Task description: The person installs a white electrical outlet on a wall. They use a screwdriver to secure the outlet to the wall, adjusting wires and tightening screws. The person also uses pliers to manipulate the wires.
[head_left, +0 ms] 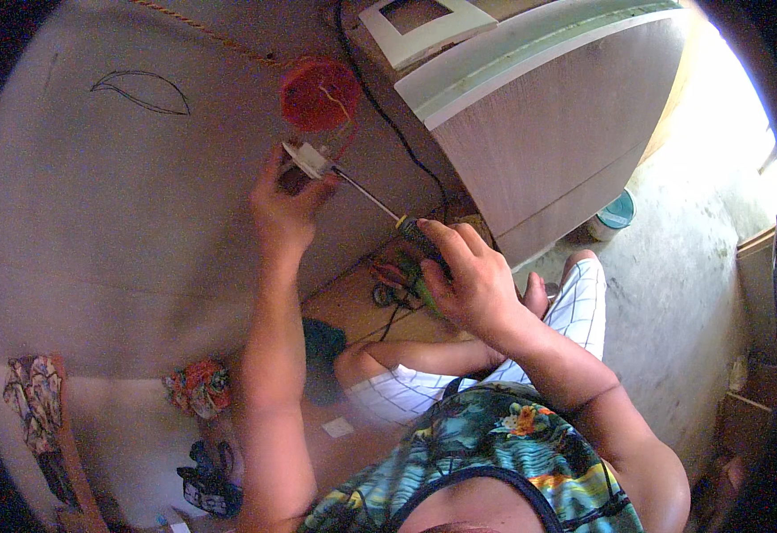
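My left hand (283, 213) grips a white electrical wall fitting (314, 158), a switch or socket insert, by its edges and holds it out from the wall. Thin yellow and red wires (346, 133) run from the fitting to a round red wall box (304, 105). In my right hand (475, 275) is a screwdriver (369, 194) with a dark and yellow handle, my fingers closed round it. Its shaft slants up to the left, and the tip meets the side of the fitting. Whether it sits in a screw is too small to tell.
Beside the wall box hangs a black cable (397, 133). A large pale panelled piece (557, 124) stands at right, with a white square frame (428, 25) by its top. Below are tangled tools and cords (397, 282); a bucket (615, 215) is on the floor. Patterned cloth (200, 388) lies lower left.
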`<state>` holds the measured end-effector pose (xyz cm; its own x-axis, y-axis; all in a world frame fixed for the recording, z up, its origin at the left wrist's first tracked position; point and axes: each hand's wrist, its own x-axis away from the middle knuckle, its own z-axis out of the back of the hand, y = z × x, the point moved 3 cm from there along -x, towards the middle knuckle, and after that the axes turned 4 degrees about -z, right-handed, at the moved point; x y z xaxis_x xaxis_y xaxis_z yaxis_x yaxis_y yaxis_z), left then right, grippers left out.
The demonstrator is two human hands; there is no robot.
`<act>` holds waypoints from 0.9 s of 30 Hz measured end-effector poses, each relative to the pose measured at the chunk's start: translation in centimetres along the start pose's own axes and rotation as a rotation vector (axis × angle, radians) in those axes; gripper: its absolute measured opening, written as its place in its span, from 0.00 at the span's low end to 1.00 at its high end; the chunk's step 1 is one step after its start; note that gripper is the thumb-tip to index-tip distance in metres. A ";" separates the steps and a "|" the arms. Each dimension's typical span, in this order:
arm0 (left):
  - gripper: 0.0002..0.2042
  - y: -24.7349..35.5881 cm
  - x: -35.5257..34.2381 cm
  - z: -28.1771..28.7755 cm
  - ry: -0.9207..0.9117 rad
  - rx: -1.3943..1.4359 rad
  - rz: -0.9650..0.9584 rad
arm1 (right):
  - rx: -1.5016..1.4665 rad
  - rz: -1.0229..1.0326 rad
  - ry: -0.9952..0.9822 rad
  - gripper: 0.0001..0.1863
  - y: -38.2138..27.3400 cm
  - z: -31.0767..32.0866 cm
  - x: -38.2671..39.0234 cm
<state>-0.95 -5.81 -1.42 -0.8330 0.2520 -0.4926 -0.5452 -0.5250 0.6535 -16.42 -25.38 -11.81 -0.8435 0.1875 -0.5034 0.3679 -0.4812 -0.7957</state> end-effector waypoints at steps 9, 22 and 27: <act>0.31 0.0 0.4 -0.2 0.053 0.117 0.008 | -0.418 -0.276 -0.073 0.24 0.3 -0.2 -0.3; 0.28 -0.7 0.0 0.2 0.081 0.024 -0.052 | -0.181 -0.090 0.003 0.23 -0.2 -0.9 0.3; 0.30 -0.2 -0.1 0.5 0.065 -0.031 -0.142 | -0.217 -0.095 0.022 0.22 -0.3 -1.1 0.5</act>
<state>-0.83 -5.33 -1.23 -0.7391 0.2728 -0.6158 -0.6533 -0.5129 0.5569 -16.51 -24.21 -12.19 -0.8707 0.2428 -0.4277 0.3645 -0.2654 -0.8926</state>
